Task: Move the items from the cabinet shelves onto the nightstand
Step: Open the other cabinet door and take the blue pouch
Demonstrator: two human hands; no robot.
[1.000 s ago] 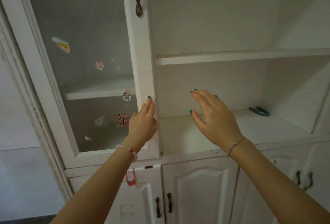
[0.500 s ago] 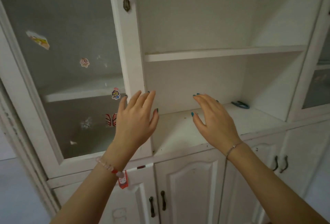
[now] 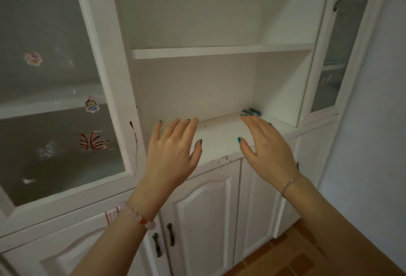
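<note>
Both hands hover in front of the open white wooden cabinet (image 3: 219, 51). The left hand (image 3: 171, 155) and right hand (image 3: 268, 146) are raised side by side, apart, fingers straight and lightly spread, holding nothing. Just past the right fingertips, a small teal-and-dark object (image 3: 251, 112), too blurred to name, lies in the back right corner of the white lower shelf (image 3: 219, 139). I'd send the right hand deeper, pinch it from above and lift it straight out. No nightstand shows.

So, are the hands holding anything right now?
No, the left hand and the right hand are both open and empty; the small teal item lies ungripped on the lower shelf.
</note>
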